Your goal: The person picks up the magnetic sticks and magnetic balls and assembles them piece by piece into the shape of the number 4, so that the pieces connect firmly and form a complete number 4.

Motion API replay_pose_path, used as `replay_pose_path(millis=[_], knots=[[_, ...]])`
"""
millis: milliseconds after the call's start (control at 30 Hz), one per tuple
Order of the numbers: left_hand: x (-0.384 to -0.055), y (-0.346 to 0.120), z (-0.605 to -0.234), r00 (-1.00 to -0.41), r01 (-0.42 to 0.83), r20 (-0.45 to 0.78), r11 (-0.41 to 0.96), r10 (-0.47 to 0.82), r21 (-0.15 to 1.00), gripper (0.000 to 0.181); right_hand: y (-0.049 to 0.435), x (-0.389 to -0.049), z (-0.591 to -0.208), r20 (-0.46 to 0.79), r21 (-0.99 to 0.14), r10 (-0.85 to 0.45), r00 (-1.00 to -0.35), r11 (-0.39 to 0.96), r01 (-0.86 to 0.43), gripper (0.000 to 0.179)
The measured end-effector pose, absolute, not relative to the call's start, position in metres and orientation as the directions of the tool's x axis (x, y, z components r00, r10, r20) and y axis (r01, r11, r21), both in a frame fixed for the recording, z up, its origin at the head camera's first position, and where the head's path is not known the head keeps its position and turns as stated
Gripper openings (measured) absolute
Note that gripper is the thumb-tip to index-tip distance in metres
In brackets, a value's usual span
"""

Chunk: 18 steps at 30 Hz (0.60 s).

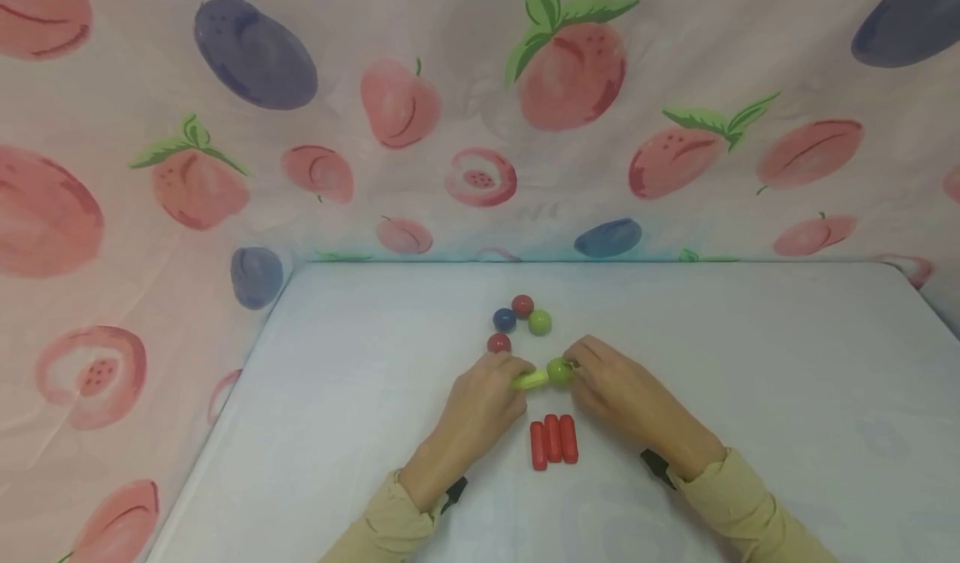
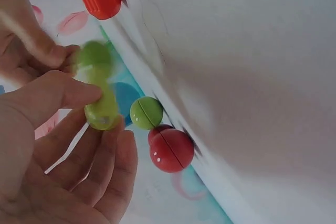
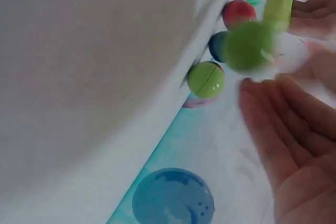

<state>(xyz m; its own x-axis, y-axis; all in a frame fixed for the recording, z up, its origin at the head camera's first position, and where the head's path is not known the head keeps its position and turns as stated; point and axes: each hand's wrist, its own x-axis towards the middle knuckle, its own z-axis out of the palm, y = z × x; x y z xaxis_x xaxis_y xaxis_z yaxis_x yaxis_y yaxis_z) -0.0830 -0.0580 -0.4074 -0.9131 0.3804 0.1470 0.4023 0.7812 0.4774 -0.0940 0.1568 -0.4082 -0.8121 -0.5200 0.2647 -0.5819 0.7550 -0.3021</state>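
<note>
My left hand [image 1: 487,388] pinches a yellow-green ribbed rod [image 1: 531,379] between thumb and fingers, above the table. A green ball [image 1: 558,371] sits at the rod's right end and looks joined to it; it is blurred in both wrist views. My right hand [image 1: 618,392] is just right of this ball. In the right wrist view its fingertips [image 3: 249,85] look slightly apart from the ball, fingers fairly straight. Behind the hands lie a blue ball [image 1: 505,319], a second green ball [image 1: 540,322] and two red balls, one farther back [image 1: 522,305] and one nearer [image 1: 498,343].
Three red rods [image 1: 553,439] lie side by side on the white table [image 1: 337,363], in front of the hands. A fruit-print cloth [image 1: 465,113] hangs behind and along the left side of the table. Dark wrist devices [image 1: 658,468] show beneath both forearms.
</note>
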Motion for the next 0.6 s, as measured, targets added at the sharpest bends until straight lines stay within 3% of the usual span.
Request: replay_pose_path(millis=[167, 600], knots=[[-0.089, -0.055, -0.404, -0.924, 0.361, 0.094, 0.761, 0.372, 0.539, 0.03, 0.158, -0.097, -0.411, 0.214, -0.328, -0.531, -0.82, 0.752, -0.572, 0.024], [-0.099, -0.052, -0.4, -0.934, 0.306, 0.037, 0.745, 0.355, 0.592, 0.028, 0.159, -0.102, -0.418, 0.154, -0.351, -0.532, -0.832, 0.758, -0.55, 0.037]])
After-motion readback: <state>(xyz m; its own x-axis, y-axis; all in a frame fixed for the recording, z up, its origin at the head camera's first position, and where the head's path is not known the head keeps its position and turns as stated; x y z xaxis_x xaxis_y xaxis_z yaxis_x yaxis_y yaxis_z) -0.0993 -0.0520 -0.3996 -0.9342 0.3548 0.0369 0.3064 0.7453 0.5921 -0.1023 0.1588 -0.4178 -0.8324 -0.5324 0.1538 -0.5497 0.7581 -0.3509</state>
